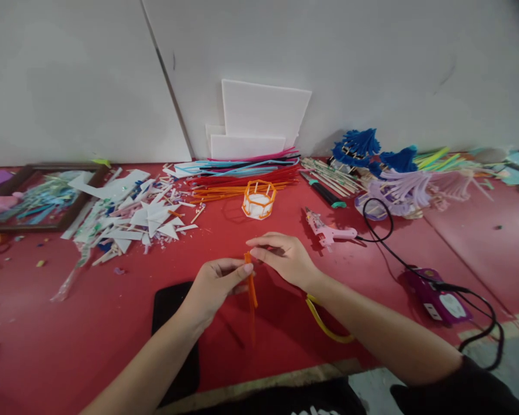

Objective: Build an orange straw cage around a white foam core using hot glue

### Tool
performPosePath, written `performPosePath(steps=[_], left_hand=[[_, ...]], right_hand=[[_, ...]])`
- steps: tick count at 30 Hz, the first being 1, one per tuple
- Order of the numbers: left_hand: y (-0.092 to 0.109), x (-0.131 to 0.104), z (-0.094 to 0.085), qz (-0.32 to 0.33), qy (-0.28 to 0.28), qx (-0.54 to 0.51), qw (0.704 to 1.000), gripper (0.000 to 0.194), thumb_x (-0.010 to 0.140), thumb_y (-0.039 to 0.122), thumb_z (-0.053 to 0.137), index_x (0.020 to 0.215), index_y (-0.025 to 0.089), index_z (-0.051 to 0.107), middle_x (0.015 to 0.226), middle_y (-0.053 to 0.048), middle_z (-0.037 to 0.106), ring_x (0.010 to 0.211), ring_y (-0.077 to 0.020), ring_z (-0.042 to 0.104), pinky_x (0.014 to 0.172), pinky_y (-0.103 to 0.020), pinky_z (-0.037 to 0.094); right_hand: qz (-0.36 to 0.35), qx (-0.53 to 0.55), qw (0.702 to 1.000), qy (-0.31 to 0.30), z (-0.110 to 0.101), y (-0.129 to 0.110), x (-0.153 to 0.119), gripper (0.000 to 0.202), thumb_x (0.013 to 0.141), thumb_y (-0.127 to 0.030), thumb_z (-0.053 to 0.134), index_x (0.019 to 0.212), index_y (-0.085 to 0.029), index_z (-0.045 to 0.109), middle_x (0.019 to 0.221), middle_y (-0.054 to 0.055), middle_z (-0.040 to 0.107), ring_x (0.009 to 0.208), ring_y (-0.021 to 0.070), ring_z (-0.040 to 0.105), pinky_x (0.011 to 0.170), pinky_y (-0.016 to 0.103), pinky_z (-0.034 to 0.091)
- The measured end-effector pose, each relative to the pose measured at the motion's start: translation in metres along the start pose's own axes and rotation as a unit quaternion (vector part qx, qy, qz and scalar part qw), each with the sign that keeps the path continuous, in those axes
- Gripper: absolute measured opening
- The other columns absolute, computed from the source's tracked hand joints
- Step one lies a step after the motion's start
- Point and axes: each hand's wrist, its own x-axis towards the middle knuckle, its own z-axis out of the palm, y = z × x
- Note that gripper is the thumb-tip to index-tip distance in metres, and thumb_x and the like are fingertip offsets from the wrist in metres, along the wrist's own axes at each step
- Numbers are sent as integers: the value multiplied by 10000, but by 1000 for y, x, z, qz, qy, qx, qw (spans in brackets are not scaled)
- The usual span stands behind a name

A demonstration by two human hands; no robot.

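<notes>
On the near side of the small octagonal orange-and-white frame (258, 208), the left hand (216, 285) pinches thin orange strips (251, 288) between thumb and fingers, while the right hand (288, 259) curls loosely by their top, its grip unclear.

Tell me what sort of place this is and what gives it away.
Probably a handicraft workspace; whether at home or in a workshop, I cannot tell. The signs: a pink hot-glue gun, a heap of white offcuts, and what look like orange pipe cleaners in the left hand.
</notes>
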Motion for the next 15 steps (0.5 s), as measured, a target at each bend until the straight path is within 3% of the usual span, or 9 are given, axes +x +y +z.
performPosePath(steps=[4, 9, 15], left_hand=[[0, -1, 1, -5, -19, 16, 1000, 396, 484, 457, 894, 723, 166, 768, 678, -24, 699, 602, -108, 598, 615, -224, 526], [-2, 1, -1, -8, -29, 24, 999, 421, 498, 513, 875, 715, 167, 770, 654, -21, 689, 555, -89, 574, 603, -213, 515], [2, -1, -5, -20, -76, 38, 996, 399, 535, 504, 867, 739, 173, 776, 766, -76, 743, 699, -148, 641, 667, -232, 529]], right_hand=[[4, 55, 998, -39, 1, 0, -1, 177, 821, -334, 670, 922, -221, 761, 912, 36, 724, 793, 136, 672, 690, 252, 537], [-26, 60, 997, -28, 4, -1, -3, 140, 820, -295, 676, 902, -219, 760, 915, 41, 738, 814, 146, 677, 694, 260, 527], [-31, 69, 996, -39, 2, -1, -3, 106, 807, -286, 692, 836, -199, 745, 868, 40, 727, 788, 139, 665, 673, 247, 506]])
